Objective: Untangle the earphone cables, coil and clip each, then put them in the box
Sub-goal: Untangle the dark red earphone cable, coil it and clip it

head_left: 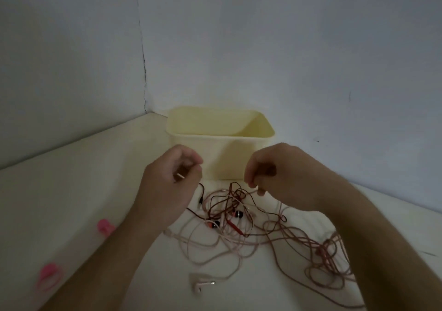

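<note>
Both hands are up over the bench, right in front of the pale yellow box (220, 141), which sits open-topped near the corner where the two walls meet. The left hand (171, 179) has its fingers curled in, pinching a thin pale strand between thumb and fingertips. The right hand (275, 172) mirrors it across a small gap, fingers bunched and pointing down, nipping a strand at the top edge of the tangle.

And what a tangle it is. The earphone cables (229, 217) lie in a knotted heap on the bench just below and between the hands, close to the front of the box but not in it. Dark red cable loops through pale pink cable at the centre, and a pair of red-and-black earbuds (226, 220) sits buried in the middle of the knot. More loops of reddish-brown cable (327, 258) spill away to the right, running under the right forearm. Nearer the camera, a white earbud (201, 284) lies on its own at the end of a pale lead.

Over on the left side of the bench, well apart from the heap, there are two pink clips: one pink clip (105, 226) just beside the left forearm, the other pink clip (49, 275) closer to the near edge. The picture is blurred there, so their exact shape is hard to make out.
</note>
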